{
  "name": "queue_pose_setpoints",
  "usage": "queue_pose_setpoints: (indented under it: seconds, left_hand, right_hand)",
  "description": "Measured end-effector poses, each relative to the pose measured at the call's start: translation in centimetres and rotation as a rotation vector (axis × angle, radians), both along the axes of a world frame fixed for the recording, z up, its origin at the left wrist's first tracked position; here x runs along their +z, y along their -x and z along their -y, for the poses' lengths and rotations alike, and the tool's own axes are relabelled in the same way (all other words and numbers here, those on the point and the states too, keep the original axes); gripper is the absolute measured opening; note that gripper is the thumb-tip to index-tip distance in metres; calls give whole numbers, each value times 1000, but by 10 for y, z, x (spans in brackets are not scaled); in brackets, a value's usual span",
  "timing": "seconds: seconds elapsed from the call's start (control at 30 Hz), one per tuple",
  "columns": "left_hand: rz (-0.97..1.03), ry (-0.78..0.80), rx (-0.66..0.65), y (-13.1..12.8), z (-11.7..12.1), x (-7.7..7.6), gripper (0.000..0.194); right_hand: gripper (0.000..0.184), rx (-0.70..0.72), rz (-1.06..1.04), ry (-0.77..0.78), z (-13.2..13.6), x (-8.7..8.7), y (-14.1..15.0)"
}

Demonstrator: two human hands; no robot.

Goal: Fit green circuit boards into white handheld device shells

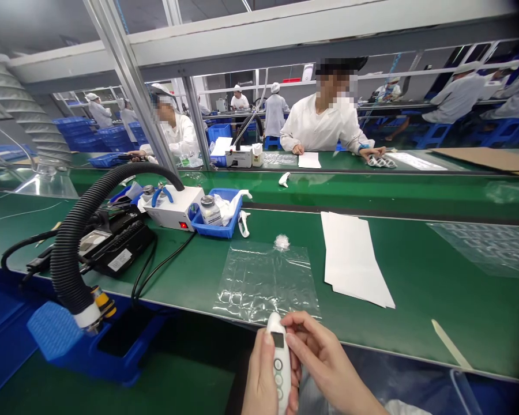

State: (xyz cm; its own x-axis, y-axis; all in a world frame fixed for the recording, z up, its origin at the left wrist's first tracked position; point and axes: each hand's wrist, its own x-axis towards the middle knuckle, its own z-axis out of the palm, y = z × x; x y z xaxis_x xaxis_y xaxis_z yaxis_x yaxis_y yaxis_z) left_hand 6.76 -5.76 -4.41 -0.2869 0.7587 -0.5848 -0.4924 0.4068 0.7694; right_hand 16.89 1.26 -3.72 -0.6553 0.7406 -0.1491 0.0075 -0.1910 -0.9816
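My left hand [262, 380] grips a white handheld electronic device [281, 363] with a small dark display and a column of round buttons. My right hand [322, 351] pinches the device's upper side with its fingertips. The lower end of the device is hidden behind my fingers. Beyond my hands, a clear plastic bag [263, 285] lies flat on the green workbench [410, 328], with a small clear plastic tuft [281, 242] at its far edge. A stack of white paper sheets [350, 259] lies to its right.
To the left stand a blue tray [214, 227] holding a jar, a white box unit [173, 207] and a black machine [116, 248] with a thick corrugated hose [69, 242]. A green belt [372, 193] runs beyond the bench. Co-workers in white sit across it.
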Motion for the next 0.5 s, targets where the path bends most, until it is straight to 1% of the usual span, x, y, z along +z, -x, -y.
queue_pose_setpoints:
  seconds: [0.13,0.27,0.33,0.43,0.5]
  left_hand:
    - [4,-81,-55,-1,0,-3,62]
    - [-47,-100,-16,-1,4,-13,63]
    - [-70,-98,-17,-1,8,-18,66]
    - [-90,-108,-40,1,12,-21,69]
    - [-54,-108,-10,1,14,-21,70]
  right_hand:
    - [28,-33,4,-21,2,3,1]
    - [29,-37,21,33,3,4,3]
    - [29,-42,28,30,3,3,4]
    - [29,-35,50,-72,4,3,6]
    - [29,-27,87,-182,4,4,6]
